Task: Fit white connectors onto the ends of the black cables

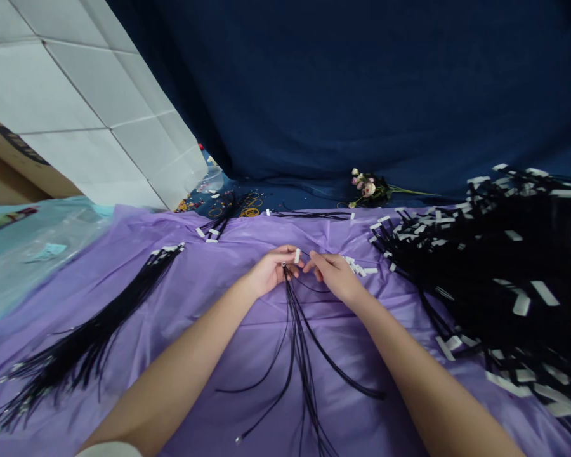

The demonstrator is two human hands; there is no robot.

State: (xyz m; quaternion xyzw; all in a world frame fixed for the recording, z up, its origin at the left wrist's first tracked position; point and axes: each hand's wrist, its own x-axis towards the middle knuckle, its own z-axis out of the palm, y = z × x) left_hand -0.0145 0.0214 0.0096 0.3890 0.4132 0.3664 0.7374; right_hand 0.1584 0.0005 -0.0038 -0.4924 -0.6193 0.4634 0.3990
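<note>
My left hand [269, 273] is closed on the upper ends of several thin black cords [302, 355], which hang down and fan out over the purple cloth. A small white tag [297, 256] stands up at its fingertips. Just to the right, my right hand [334, 271] has its thumb and fingers drawn together on a thin black cord that runs between the hands; the exact pinch is hard to make out. Small white tags [359, 266] lie just behind the right hand.
A neat bundle of black cords [109, 304] lies at the left. A large heap of white-tagged black cords [480, 266] fills the right side. Purple cloth [209, 355] covers the surface. Behind are artificial flowers [368, 188], a dark blue curtain [361, 82] and white panels [71, 89].
</note>
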